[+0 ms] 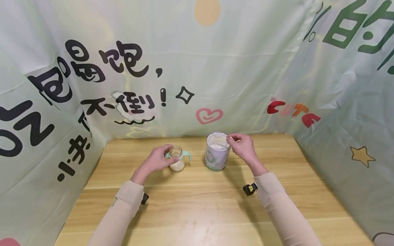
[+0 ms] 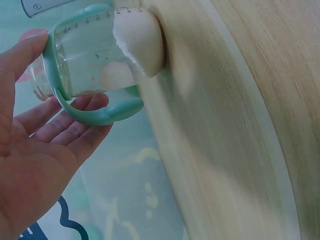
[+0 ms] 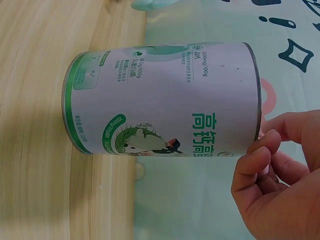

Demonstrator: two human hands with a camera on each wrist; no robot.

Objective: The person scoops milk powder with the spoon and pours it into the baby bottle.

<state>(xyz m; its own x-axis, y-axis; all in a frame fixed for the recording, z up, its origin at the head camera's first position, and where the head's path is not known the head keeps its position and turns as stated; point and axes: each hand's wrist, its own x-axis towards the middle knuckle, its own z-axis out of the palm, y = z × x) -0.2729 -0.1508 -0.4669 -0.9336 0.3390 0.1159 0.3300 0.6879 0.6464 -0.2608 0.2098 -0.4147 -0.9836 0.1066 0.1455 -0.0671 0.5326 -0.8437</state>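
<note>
A clear baby bottle (image 1: 177, 166) with pale green handles (image 2: 92, 116) stands uncapped on the table, white powder (image 2: 137, 40) in its lower part. My left hand (image 1: 156, 159) holds it near the neck, thumb on one side and fingers on the other. To its right is an open milk powder can (image 1: 215, 160), upright, with pale powder (image 1: 217, 146) inside. At the can's right rim my right hand (image 1: 243, 147) pinches the thin handle of what looks like a scoop (image 1: 225, 146). The scoop's lower end is inside the can, and my fingers hide most of its handle.
The wooden table (image 1: 184, 212) ends at a printed cloth backdrop (image 1: 172, 68) close behind the can and bottle. More cloth hangs along the left and right sides. A small black wrist camera (image 1: 250, 189) sits at my right cuff.
</note>
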